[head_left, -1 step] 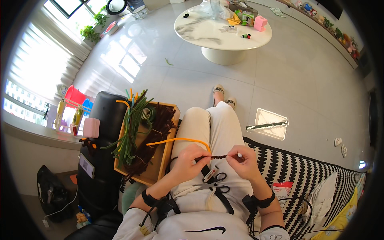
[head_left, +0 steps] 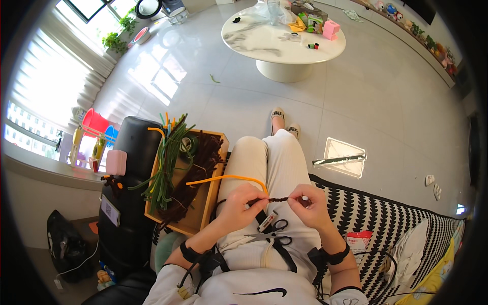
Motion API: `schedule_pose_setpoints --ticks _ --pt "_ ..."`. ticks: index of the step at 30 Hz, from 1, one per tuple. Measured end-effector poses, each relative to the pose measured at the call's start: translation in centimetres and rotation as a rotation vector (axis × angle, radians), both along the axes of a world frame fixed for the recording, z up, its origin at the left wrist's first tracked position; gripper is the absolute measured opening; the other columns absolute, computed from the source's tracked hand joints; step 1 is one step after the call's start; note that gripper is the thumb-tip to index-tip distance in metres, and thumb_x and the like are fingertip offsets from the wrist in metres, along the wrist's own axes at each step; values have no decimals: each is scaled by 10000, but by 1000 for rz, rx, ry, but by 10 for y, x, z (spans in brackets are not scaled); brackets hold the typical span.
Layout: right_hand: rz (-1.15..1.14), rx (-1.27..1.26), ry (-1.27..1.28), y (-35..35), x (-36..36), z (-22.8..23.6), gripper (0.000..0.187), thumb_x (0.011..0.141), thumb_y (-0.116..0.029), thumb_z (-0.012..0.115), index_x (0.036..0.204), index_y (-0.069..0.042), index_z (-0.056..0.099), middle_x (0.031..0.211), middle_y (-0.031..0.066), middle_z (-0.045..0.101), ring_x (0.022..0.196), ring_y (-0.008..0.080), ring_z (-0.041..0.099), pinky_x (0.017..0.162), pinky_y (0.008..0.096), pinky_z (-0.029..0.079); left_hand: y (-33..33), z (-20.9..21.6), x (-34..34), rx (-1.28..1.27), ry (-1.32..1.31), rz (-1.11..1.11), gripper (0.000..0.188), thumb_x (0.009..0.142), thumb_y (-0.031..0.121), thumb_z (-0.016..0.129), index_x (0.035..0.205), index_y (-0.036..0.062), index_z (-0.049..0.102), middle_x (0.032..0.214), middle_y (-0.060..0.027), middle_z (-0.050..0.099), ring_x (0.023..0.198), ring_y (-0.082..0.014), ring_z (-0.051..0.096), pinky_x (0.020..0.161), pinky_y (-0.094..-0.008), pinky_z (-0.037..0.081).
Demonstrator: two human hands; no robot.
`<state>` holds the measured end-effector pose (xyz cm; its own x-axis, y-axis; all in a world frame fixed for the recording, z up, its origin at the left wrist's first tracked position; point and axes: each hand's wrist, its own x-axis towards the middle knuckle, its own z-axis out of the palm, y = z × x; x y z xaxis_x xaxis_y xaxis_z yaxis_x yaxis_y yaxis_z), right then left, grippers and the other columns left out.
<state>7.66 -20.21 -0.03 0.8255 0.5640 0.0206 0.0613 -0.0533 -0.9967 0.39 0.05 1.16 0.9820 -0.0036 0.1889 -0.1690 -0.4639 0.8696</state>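
Note:
Over my lap, a twisted brown pipe cleaner (head_left: 278, 200) is stretched between my hands. My left hand (head_left: 241, 207) pinches one end, and a brown tail shows past its far side. From those same left fingertips an orange pipe cleaner (head_left: 229, 177) rises and bends away to the left. My right hand (head_left: 311, 207) is closed on the other end, with a dark bit showing between thumb and fingers. Black-handled scissors (head_left: 281, 240) lie on my lap below the hands, beside a small white tube (head_left: 268, 221). My fingers partly hide the brown strand.
At my left, a wooden box (head_left: 205, 213) holds green pipe cleaners (head_left: 168, 173) and a brown bundle (head_left: 195, 175). A black armrest (head_left: 133, 203) carries a phone (head_left: 110, 210) and a pink box (head_left: 116, 162). A patterned cover (head_left: 376, 213) lies to my right; a round table (head_left: 254, 43) stands ahead.

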Motion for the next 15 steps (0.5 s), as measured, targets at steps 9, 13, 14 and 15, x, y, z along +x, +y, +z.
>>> schedule_pose_setpoints --ticks 9,13,14,15 --pt "16 80 260 -1 -3 -10 60 785 -38 650 746 -33 604 648 -61 518 543 -3 387 481 165 291 -8 8 3 403 -397 24 149 677 55 706 822 58 672 746 -36 620 663 -218 587 614 -322 460" --pt "8 92 306 0 -5 -14 67 783 -54 658 740 -45 608 624 -76 508 531 -3 368 480 170 278 -9 9 3 495 -470 29 156 669 77 707 822 76 677 741 -9 616 654 -196 592 608 -311 461" --pt "8 93 307 0 -6 -15 67 783 -54 658 740 -45 608 624 -76 508 531 -3 368 480 170 278 -9 8 3 495 -470 28 156 669 77 707 822 76 677 741 -9 616 654 -196 592 608 -311 461" --pt "1 107 303 1 -6 -16 66 784 -53 657 741 -45 607 620 -77 506 531 -3 368 478 171 276 -9 9 3 491 -456 33 149 665 75 707 812 78 679 736 -10 619 658 -196 597 614 -310 464"
